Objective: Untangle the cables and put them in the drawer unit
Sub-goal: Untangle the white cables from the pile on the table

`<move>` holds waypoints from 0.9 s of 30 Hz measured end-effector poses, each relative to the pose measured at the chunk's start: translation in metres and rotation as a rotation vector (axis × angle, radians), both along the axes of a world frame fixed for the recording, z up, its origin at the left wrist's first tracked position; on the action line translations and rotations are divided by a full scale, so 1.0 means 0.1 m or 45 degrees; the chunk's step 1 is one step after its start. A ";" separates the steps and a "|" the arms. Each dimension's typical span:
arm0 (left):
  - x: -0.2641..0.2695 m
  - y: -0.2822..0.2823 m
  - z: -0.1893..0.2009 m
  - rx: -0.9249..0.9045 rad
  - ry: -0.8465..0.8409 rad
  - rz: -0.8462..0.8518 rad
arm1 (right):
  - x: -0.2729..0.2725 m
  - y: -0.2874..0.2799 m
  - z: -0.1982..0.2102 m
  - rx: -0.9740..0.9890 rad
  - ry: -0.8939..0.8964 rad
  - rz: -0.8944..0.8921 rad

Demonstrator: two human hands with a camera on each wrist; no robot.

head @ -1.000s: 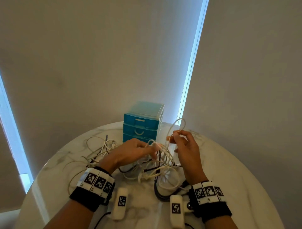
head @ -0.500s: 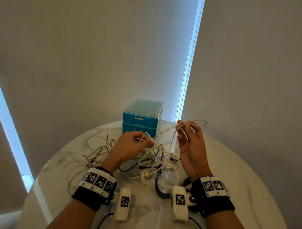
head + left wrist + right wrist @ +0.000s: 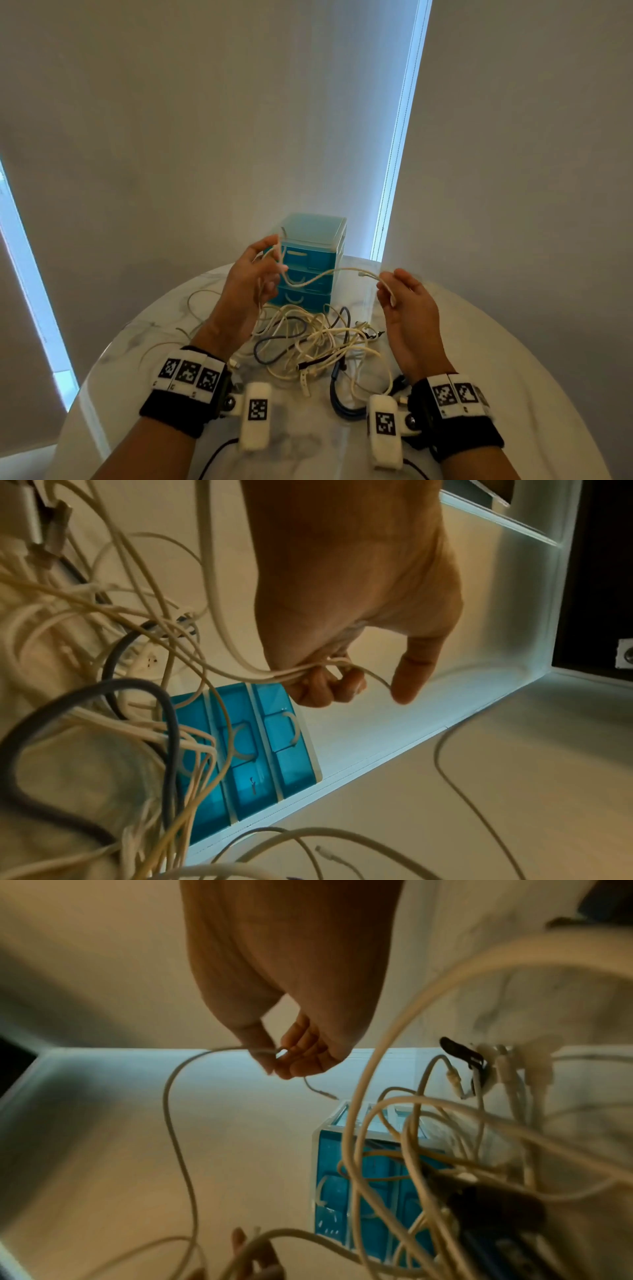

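Blue drawer unit (image 3: 310,260), drawers closed, cables (image 3: 318,339) outside.

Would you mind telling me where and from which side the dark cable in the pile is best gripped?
I would take the dark cable at its open loop on the left of the pile, coming down from above with the left hand. There the loop seems to lie mostly clear of the white cables, while its other stretch runs under them toward the right hand, so pulling there would likely snag.
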State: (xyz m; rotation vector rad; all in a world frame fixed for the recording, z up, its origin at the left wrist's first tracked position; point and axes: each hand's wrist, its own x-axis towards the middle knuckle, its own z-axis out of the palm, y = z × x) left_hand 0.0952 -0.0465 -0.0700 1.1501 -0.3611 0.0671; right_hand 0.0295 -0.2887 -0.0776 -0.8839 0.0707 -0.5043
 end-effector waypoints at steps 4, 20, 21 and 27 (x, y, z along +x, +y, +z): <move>-0.03 0.03 0.06 -0.101 0.001 -0.092 | -0.02 0.08 -0.03 -0.551 -0.049 -0.127; -0.18 -0.17 -0.02 0.550 -0.341 -0.015 | -0.16 0.55 0.08 -1.257 0.315 -0.281; -0.19 -0.17 -0.01 0.526 -0.345 -0.047 | -0.15 0.49 0.07 -1.258 0.375 -0.243; -0.22 -0.19 0.02 0.497 -0.324 -0.159 | -0.15 0.35 0.07 -1.069 0.227 0.073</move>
